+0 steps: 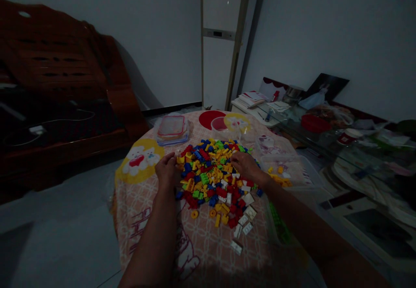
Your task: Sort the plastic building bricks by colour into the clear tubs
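Observation:
A heap of small plastic building bricks (214,171) in red, yellow, blue, green and white lies on a round table covered by a pink patterned cloth (201,249). At the heap's left edge is my left hand (166,169), its fingers curled round a yellow brick (180,160). Over the heap's right side rests my right hand (246,165), fingers bent down into the bricks; what they hold is hidden. A few white bricks (244,223) lie loose toward me.
Clear plastic boxes stand around the heap: a lidded one (171,130) at the back left, a round tub (220,126) behind, and open boxes (286,171) at the right with yellow bricks inside. A cluttered glass table (344,149) is on the right, a wooden bench (65,88) on the left.

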Tool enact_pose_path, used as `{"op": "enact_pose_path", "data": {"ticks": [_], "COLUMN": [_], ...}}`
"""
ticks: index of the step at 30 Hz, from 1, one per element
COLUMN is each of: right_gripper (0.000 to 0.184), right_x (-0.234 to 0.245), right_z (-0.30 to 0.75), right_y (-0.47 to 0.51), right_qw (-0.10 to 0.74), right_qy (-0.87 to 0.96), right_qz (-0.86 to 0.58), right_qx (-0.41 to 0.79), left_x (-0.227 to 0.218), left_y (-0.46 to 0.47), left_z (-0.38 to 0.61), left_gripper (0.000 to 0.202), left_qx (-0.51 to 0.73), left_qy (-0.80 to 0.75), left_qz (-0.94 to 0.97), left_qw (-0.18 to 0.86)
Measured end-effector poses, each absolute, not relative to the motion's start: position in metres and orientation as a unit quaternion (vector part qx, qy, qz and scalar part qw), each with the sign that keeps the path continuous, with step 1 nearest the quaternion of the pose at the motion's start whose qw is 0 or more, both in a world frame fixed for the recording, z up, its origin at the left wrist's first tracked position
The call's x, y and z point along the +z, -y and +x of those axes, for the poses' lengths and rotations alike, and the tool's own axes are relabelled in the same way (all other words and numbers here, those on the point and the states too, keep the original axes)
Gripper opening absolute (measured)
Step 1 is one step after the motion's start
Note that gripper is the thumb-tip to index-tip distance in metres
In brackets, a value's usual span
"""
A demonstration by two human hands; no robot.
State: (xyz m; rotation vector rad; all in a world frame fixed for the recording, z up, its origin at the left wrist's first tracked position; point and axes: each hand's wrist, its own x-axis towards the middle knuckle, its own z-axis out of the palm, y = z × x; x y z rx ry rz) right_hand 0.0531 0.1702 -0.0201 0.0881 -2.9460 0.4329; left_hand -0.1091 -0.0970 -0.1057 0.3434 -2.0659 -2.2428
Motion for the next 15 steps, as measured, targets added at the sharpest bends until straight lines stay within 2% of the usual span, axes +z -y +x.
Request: {"op": "enact_pose_path", "data": {"ticks": [3, 10, 15], "right_gripper": [0.014, 0.031, 0.029], "right_x": [-0.021, -0.036, -0.042], "right_z": [0.056, 0.06, 0.06], "right_y": [-0.167, -0.158, -0.159], "right_qw": [0.054, 0.03, 0.063], "right_qy": [0.986, 0.989, 0.987], "right_qz": [0.052, 0.096, 0.071], "right_qx": [0.148, 0.108, 0.132], "left_x": [-0.106, -0.108, -0.111], "left_y": [0.096, 0.098, 0.099], "left_z": [-0.109, -0.11, -0.112], "left_gripper": [0.047, 0.047, 0.048], "left_qx": [-0.733, -0.72, -0.712], "left_qy": [0.671, 0.686, 0.694], "left_qz": [0.109, 0.097, 0.092], "left_qw": [0.034, 0.04, 0.054]}}
